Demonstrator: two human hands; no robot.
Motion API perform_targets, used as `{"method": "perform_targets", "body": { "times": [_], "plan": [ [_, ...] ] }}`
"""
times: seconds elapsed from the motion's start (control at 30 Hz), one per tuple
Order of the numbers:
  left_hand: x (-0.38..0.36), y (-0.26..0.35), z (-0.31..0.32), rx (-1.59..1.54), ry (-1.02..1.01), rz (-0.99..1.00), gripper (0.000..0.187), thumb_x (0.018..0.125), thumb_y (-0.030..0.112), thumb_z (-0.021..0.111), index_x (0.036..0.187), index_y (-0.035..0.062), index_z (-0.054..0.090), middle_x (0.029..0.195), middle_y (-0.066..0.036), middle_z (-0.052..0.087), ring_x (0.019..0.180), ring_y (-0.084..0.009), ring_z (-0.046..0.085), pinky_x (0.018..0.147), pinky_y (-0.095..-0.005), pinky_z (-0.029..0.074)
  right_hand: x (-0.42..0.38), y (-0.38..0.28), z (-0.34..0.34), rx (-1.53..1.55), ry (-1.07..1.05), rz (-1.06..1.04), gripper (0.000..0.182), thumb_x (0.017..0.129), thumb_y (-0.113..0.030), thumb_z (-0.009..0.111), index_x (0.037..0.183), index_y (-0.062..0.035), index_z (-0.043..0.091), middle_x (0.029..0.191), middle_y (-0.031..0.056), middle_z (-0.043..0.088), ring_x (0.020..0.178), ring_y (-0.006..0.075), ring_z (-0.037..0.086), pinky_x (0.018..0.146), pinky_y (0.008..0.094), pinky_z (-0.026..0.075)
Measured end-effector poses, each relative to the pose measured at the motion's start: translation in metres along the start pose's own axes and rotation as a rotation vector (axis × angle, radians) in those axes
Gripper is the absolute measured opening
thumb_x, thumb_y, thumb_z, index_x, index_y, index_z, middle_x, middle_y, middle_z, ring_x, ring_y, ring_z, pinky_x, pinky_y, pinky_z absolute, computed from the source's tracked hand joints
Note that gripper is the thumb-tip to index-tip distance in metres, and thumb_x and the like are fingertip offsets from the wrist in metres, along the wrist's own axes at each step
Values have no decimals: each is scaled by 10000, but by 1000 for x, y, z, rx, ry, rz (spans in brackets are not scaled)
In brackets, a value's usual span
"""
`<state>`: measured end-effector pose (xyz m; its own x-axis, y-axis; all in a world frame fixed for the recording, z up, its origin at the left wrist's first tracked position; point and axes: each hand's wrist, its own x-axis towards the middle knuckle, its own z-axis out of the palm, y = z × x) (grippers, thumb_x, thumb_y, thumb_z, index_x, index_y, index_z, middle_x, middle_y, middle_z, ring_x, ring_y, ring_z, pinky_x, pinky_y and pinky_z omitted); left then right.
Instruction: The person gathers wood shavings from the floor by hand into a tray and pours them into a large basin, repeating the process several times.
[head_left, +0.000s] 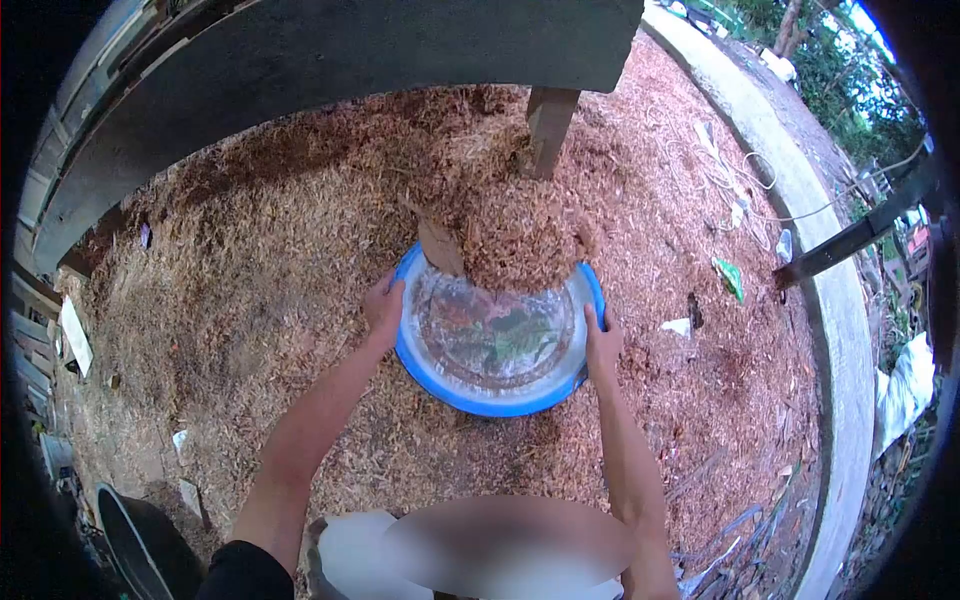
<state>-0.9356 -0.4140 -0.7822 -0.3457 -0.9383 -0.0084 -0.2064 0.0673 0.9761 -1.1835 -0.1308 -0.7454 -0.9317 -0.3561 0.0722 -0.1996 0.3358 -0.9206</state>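
A wide, shallow basin (505,405) with a blue rim and a pale, patterned inside is held between my two hands. My left hand (383,312) is closed on its left rim, and my right hand (603,345) grips the right rim, thumb over the edge. The basin's far edge is hidden behind a heap of reddish-brown wood shavings (525,235). A flat brown piece (438,247), like a wood scrap, overlaps the basin's far left side. Inside the basin, the bottom is mostly bare, with dusty residue on its walls.
Wood shavings spread over the ground (250,300). A dark bench-like slab (350,50) with a wooden leg (550,130) stands ahead. A concrete curb (845,400) and a slanted post (850,240) are on the right. A dark tub (145,545) sits at the lower left.
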Motion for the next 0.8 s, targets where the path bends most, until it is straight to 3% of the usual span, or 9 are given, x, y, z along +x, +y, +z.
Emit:
{"method": "perform_targets", "body": {
  "times": [0.07, 0.13, 0.23, 0.3, 0.37, 0.4, 0.5, 0.7, 0.8],
  "plan": [
    [-6, -60, -25, -149, 14, 74, 544, 854, 265, 629, 1294, -50, 579, 1256, -218, 634, 1171, -275, 606, 1003, -344, 447, -40, 28, 32, -11, 64, -81, 639, 900, -396, 685, 1330, 56, 547, 1211, 173, 658, 1076, 238, 619, 960, 329, 457],
    [-24, -72, -36, -215, 11, 50, 560, 851, 270, 628, 1309, -47, 567, 1269, -224, 625, 1172, -272, 607, 1003, -341, 445, -49, 56, 35, 57, 65, -190, 623, 883, -357, 714, 1348, 22, 546, 1194, 161, 668, 1054, 228, 631, 948, 321, 466],
    [-33, -10, -36, -75, 39, -31, 622, 844, 299, 633, 1355, -39, 524, 1310, -229, 597, 1189, -274, 598, 1015, -338, 439, -32, 0, -6, -55, 71, -160, 623, 868, -351, 726, 1344, 12, 553, 1169, 172, 675, 1037, 227, 635, 931, 331, 477],
    [-32, 50, -36, 56, 30, -84, 631, 840, 301, 628, 1371, -20, 515, 1320, -218, 595, 1203, -277, 589, 1017, -341, 439, -10, -54, -35, -44, -9, -132, 654, 838, -317, 758, 1333, 51, 541, 1179, 210, 663, 1054, 276, 648, 942, 355, 481],
    [-26, 67, -48, 166, -2, -75, 645, 832, 289, 628, 1389, -10, 500, 1319, -208, 597, 1202, -290, 585, 1022, -353, 436, -11, -94, -50, -152, -34, -67, 677, 836, -303, 759, 1356, 53, 513, 1226, 220, 637, 1106, 288, 623, 972, 364, 466],
    [-26, 79, -48, 71, -35, -75, 644, 827, 269, 626, 1395, -5, 496, 1315, -200, 599, 1191, -290, 588, 1021, -356, 437, 2, -72, -47, -87, -20, -88, 708, 829, -295, 764, 1376, 56, 484, 1284, 228, 599, 1163, 304, 590, 1002, 376, 446],
    [-12, 80, -26, -111, -66, -60, 637, 816, 205, 618, 1404, 3, 483, 1320, -177, 592, 1178, -276, 587, 1020, -359, 436, 23, -78, -56, -39, -12, -230, 727, 828, -292, 763, 1384, 69, 463, 1328, 241, 564, 1210, 318, 561, 1024, 379, 431],
    [-15, 39, -45, -248, -63, 64, 642, 812, 186, 625, 1415, 30, 472, 1336, -183, 577, 1209, -277, 565, 1021, -368, 431, -11, -72, -25, -157, 31, -227, 709, 837, -220, 744, 1386, 104, 433, 1325, 289, 543, 1235, 374, 538, 1036, 394, 424],
    [-8, 17, -29, -228, 21, 15, 638, 817, 199, 644, 1413, 48, 477, 1319, -193, 586, 1194, -295, 575, 1013, -378, 438, -7, -54, -19, -285, 130, -497, 738, 833, -198, 727, 1410, 109, 384, 1322, 307, 526, 1231, 407, 522, 1043, 416, 405]
  ]
}}
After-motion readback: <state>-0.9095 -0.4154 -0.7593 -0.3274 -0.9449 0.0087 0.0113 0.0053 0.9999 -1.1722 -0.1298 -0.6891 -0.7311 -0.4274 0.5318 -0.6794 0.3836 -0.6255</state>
